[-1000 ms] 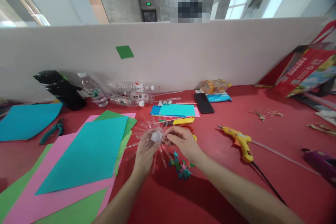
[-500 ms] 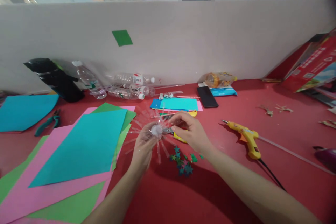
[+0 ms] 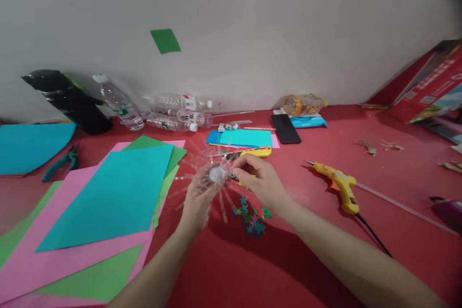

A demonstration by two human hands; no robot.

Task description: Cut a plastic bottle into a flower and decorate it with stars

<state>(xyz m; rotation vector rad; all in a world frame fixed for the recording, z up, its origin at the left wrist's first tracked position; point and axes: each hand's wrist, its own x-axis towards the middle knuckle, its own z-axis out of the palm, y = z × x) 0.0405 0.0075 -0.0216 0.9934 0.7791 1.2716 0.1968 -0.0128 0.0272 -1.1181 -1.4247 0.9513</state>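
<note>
Red covers the desk (image 3: 216, 274), and a white panel (image 3: 252, 48) rises along its far edge. Blue, pink and green paper (image 3: 108, 197) overlaps across the left part of the desk, reaching toward the near edge. A red bag (image 3: 433, 84) leans in the far right corner, and a black flask (image 3: 72, 104) tilts against the panel near the far left corner. Between the two arms' reach, over the middle of the desk, is a clear plastic piece (image 3: 217, 174) with strips fanning out around its pale, round centre. The left hand (image 3: 197, 195) has it, fingers curled most of the way closed around its left side. The right hand (image 3: 262, 180) is at its right side, thumb and forefinger drawn nearly together; I cannot tell what, if anything, is pinched between them. A yellow glue gun (image 3: 337, 184) lies toward the right edge, nozzle pointing left. Clear bottles (image 3: 173, 119) lie along the far edge, a phone (image 3: 286, 128) to their right. Pliers (image 3: 61, 164) rest toward the left edge. Beyond the right hand is a yellow cutter (image 3: 256, 153); just nearer than the plastic piece, small stars (image 3: 252, 222) lie heaped.
</note>
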